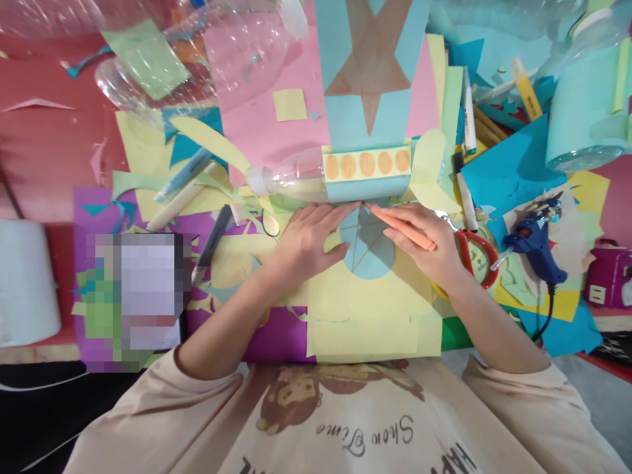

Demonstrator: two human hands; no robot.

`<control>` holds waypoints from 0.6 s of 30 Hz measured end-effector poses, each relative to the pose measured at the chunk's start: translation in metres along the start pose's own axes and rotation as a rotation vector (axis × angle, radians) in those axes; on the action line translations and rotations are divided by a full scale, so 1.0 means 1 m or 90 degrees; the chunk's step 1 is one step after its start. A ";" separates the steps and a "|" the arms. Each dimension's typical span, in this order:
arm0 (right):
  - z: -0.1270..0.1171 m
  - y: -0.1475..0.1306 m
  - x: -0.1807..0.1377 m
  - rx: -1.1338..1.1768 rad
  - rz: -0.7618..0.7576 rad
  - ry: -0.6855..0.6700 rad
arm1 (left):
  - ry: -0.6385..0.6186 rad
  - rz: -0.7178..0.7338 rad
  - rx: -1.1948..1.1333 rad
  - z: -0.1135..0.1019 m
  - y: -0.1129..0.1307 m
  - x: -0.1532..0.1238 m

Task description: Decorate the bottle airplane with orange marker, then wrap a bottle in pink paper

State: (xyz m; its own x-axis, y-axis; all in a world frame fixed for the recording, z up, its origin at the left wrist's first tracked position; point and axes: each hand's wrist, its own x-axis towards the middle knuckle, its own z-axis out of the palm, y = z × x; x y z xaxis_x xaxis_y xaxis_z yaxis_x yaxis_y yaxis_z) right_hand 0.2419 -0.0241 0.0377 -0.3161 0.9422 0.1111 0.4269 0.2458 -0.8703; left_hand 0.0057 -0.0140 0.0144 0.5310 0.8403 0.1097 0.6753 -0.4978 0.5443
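Note:
My right hand [427, 240] is closed around an orange marker [405, 229], its tip at the upper edge of a light-blue paper circle [372, 258]. Thin brown lines, part of a star outline, run across the circle. Fingers spread, my left hand [306, 240] lies flat at the circle's left side, its fingertips close to the marker tip. Beneath both is a pale yellow sheet [370, 329]. Just beyond my hands lies a clear plastic bottle [299, 174] on its side, wrapped in blue paper with a strip of orange ovals [367, 162].
A blue sheet with a brown star [370, 59] lies beyond the bottle. Red-handled scissors [486, 260] and a blue glue gun [536, 247] are on the right. Several markers, paper scraps and plastic bottles surround the work. A pixelated screen [148, 280] sits at left.

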 end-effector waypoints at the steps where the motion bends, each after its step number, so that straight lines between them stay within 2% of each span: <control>1: 0.000 0.000 0.000 0.003 -0.002 0.002 | -0.001 -0.002 -0.002 0.000 0.000 0.000; 7: 0.000 -0.003 0.000 -0.009 0.007 -0.010 | -0.023 -0.020 -0.003 -0.001 0.000 0.000; 18: 0.001 -0.002 -0.001 -0.002 0.001 -0.001 | -0.008 -0.006 0.004 0.000 -0.001 0.000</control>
State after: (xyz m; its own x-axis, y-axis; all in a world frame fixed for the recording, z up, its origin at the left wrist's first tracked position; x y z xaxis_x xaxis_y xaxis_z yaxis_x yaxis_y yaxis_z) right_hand 0.2405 -0.0254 0.0395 -0.3160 0.9425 0.1087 0.4296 0.2443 -0.8694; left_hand 0.0048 -0.0137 0.0141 0.5311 0.8421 0.0942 0.6831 -0.4912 0.5404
